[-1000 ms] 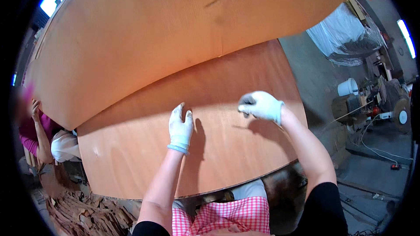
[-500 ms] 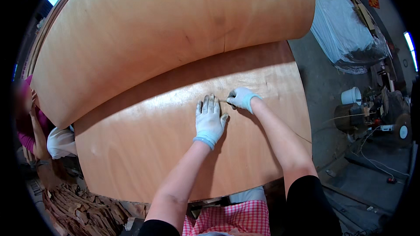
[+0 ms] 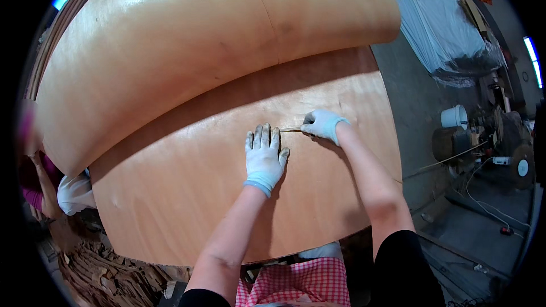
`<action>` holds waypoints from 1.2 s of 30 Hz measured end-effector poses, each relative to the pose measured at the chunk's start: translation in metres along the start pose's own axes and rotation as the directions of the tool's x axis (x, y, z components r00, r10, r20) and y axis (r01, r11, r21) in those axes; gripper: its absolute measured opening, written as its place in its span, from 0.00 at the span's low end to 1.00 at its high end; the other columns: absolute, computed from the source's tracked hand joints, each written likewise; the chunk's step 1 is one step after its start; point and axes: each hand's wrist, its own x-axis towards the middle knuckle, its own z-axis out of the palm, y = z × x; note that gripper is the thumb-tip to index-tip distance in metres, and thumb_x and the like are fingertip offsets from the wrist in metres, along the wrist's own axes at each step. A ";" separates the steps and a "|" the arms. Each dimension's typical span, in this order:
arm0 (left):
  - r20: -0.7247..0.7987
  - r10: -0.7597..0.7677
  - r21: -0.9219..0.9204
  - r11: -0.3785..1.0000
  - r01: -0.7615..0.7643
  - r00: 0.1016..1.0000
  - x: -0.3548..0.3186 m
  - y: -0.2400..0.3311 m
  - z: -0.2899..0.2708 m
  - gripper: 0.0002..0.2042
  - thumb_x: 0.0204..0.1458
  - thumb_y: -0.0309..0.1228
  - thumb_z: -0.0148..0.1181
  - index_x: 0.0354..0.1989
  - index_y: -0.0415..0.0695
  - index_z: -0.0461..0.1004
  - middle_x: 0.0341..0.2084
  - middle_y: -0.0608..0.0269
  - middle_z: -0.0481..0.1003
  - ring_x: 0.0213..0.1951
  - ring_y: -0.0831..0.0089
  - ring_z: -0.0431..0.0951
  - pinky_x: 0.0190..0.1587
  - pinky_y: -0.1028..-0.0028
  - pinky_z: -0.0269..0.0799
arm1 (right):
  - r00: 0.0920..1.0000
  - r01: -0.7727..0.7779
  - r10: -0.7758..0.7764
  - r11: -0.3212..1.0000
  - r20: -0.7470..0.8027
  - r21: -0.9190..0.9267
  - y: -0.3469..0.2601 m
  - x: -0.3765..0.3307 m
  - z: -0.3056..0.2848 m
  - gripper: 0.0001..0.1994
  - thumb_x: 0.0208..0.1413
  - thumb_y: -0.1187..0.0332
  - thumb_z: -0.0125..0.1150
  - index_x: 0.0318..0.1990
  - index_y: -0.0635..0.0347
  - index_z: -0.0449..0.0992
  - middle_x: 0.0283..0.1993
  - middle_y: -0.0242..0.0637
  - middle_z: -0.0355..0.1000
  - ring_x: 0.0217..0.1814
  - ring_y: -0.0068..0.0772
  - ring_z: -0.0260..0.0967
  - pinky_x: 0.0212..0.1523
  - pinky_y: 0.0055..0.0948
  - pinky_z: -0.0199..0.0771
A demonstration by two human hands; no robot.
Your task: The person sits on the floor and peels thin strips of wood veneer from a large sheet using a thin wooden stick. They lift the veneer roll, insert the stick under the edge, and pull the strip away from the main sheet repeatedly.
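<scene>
A large flat sheet of wood veneer lies in front of me. A second veneer sheet is curled up and folded back over its far half. My left hand, in a pale glove, presses flat on the lower sheet with fingers spread. My right hand, also gloved, pinches a thin wooden sliver or small blade that points toward the left hand's fingertips, its tip against the veneer.
Another person's gloved hand and arm hold the sheets at the left edge. Scrap veneer pieces pile on the floor at lower left. A white bucket, machinery and cables stand at the right; a plastic-covered stack lies at the far right.
Both my hands have moved together toward the sheet's middle; the left now presses flat beside the right, which holds the thin piece. The upper sheet has curled further back.
</scene>
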 end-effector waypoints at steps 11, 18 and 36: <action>0.012 -0.013 0.005 1.000 0.013 1.000 0.011 0.025 -0.001 0.27 0.57 0.47 0.50 0.63 0.46 0.65 0.60 0.39 0.62 0.65 0.46 0.56 0.68 0.49 0.46 | 1.000 -0.029 0.029 0.999 0.011 -0.015 0.026 0.004 0.002 0.16 0.56 0.57 0.56 0.35 0.60 0.81 0.33 0.45 0.79 0.33 0.41 0.75 0.40 0.39 0.74; 0.028 -0.039 0.031 0.999 0.038 0.999 0.011 0.028 0.001 0.26 0.57 0.45 0.51 0.64 0.51 0.65 0.62 0.41 0.60 0.66 0.47 0.54 0.68 0.47 0.44 | 0.973 0.174 -0.212 0.935 -0.094 -0.310 -0.006 -0.047 0.038 0.16 0.58 0.56 0.51 0.42 0.54 0.79 0.42 0.47 0.77 0.44 0.53 0.73 0.46 0.48 0.72; 0.081 -0.407 -0.019 0.912 0.409 0.910 -0.105 0.010 -0.016 0.50 0.44 0.53 0.65 0.68 0.32 0.48 0.68 0.39 0.48 0.70 0.45 0.43 0.71 0.50 0.32 | 0.961 -0.051 0.013 0.990 0.276 0.132 -0.011 -0.099 0.108 0.17 0.58 0.54 0.54 0.42 0.59 0.79 0.33 0.41 0.78 0.33 0.39 0.76 0.39 0.38 0.73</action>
